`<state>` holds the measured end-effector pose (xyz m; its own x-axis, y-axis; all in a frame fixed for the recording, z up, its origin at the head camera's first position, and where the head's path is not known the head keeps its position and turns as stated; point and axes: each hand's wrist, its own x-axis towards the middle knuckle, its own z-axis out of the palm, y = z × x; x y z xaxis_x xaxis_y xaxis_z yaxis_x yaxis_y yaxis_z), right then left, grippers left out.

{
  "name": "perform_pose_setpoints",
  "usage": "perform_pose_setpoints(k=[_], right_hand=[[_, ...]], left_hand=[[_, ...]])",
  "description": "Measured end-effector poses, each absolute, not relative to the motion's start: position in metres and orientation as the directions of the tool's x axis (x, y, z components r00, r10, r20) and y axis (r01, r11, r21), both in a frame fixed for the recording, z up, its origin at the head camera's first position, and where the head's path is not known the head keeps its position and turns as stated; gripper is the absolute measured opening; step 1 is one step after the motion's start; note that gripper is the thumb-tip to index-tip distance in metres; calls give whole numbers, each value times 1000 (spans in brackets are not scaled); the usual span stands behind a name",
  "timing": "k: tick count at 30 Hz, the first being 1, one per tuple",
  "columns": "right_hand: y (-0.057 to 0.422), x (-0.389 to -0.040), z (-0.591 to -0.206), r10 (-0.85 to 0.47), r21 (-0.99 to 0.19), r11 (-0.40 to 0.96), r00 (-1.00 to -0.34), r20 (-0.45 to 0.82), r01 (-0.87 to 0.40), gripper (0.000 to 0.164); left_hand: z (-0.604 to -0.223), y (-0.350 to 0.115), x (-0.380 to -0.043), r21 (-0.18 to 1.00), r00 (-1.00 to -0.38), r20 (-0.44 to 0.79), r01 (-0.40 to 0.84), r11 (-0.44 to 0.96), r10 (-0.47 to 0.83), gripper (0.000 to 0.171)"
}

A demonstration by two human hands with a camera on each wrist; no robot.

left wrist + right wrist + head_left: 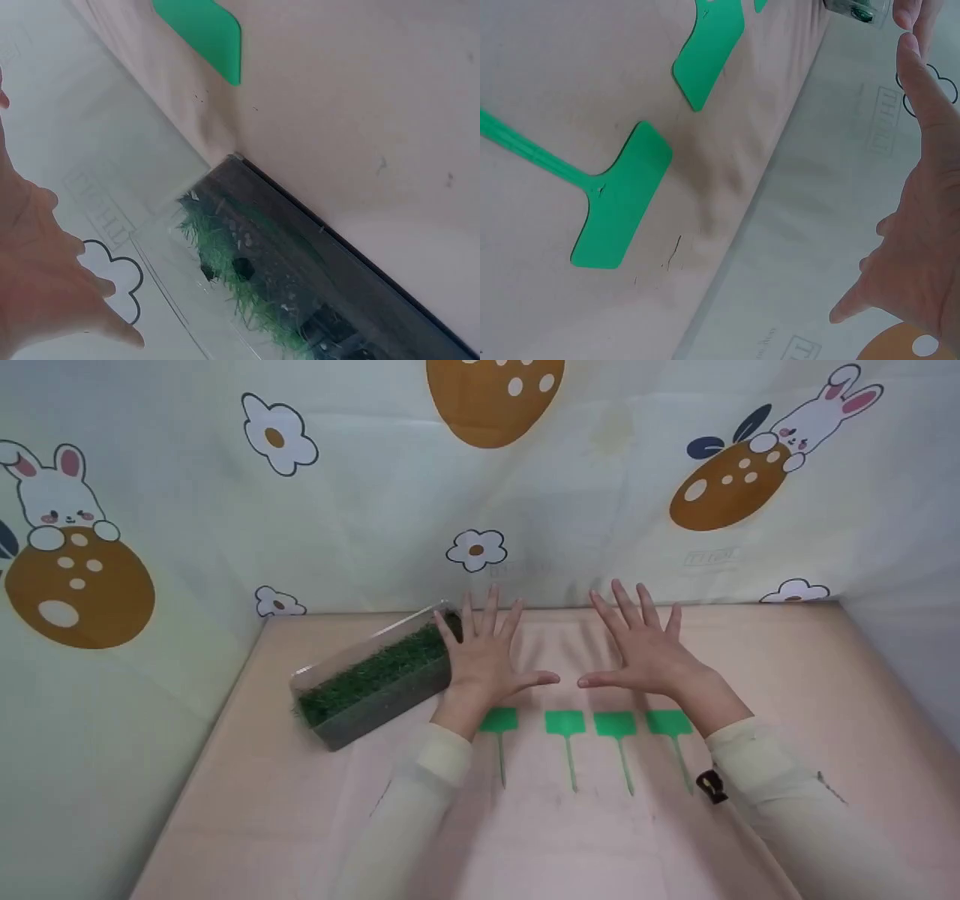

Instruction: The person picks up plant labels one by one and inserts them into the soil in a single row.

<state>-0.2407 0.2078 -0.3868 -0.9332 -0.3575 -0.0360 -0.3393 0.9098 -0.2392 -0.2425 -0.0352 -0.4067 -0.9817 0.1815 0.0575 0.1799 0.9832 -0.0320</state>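
Observation:
Both hands are held over the table with fingers spread and nothing in them. In the head view the left hand (484,660) overlaps the right end of a clear rectangular box (390,720) with green artificial grass (375,671) inside. The right hand (651,660) is off to its right, the two thumbs pointing at each other. Below the hands lie several green T-shaped plant labels in a row, among them one label (565,723) and another label (615,724). The left forearm partly covers the leftmost label (501,720). In the right wrist view one label (626,199) lies flat, apart from the hand.
A pinkish cloth-like surface covers the table (300,825). Behind it rises a pale curtain (360,532) printed with rabbits and flowers. A small black object (711,786) shows beside the right sleeve (780,780).

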Motion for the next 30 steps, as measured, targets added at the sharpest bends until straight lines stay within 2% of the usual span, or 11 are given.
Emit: perform_pose_setpoints(k=[17,30], right_hand=[[183,-242,-394,-402,-244,887,-916,8,-391,121],[161,-240,-400,-425,-244,879,-905,-16,-409,118]], left_hand=[[-405,-81,-237,38,-993,69,103,994,100,122],[-402,-110,-225,88,-996,76,55,995,48,124]])
